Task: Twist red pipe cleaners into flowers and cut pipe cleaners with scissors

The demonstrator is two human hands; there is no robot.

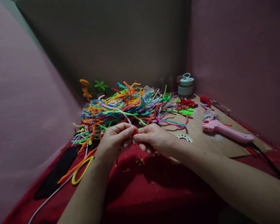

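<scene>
My left hand [118, 136] and my right hand [153, 137] meet in the middle, just in front of a big heap of pipe cleaners [121, 107] in many colours. Both are closed, thumbs against fingers, pinching a small piece of red pipe cleaner [135, 133] between them. Its exact shape is mostly hidden by the fingertips. A bit of green shows just above my right fingers, and I cannot tell whether it belongs to the held piece. Small green and yellow scraps [140, 161] lie on the red cloth [135, 189] below my hands.
At right, a pink corded tool [228, 130] rests on a cardboard sheet [198, 119], with a white tape roll [184, 137] near my right wrist. A lidded teal jar [186, 86] stands behind. At left lie a black phone [57, 172], a yellow loop [82, 170] and a white cable [48, 197].
</scene>
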